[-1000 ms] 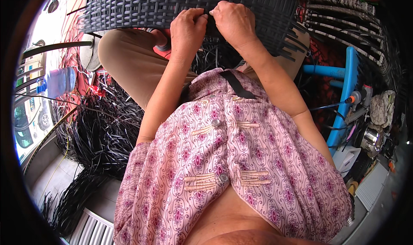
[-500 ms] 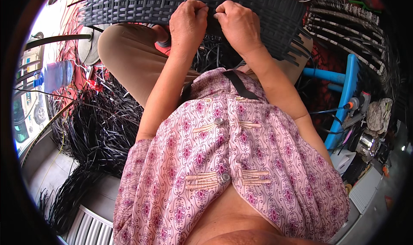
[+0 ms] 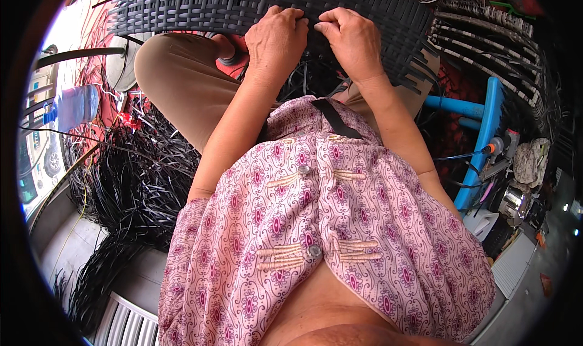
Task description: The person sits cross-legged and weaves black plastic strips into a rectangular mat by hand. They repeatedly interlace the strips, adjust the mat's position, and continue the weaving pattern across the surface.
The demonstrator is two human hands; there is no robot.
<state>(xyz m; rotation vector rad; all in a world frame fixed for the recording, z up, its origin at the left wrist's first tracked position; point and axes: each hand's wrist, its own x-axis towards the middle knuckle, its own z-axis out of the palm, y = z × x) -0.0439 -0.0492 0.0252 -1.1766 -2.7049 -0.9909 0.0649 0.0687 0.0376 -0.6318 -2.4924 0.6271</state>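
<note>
Head view: my left hand (image 3: 276,39) and right hand (image 3: 351,39) both pinch one strand at the near edge of the black woven panel (image 3: 200,6), across my knees. Risk: the strand slips from my fingertips, and the weave loosens.

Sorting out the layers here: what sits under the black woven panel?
Under the woven panel, a tan-trousered knee and loose black strips show. Both hands, left hand and right hand, rest on its edge, covering that part.

Left hand (image 3: 276,37), right hand (image 3: 352,39) gripping woven panel (image 3: 200,6).
</note>
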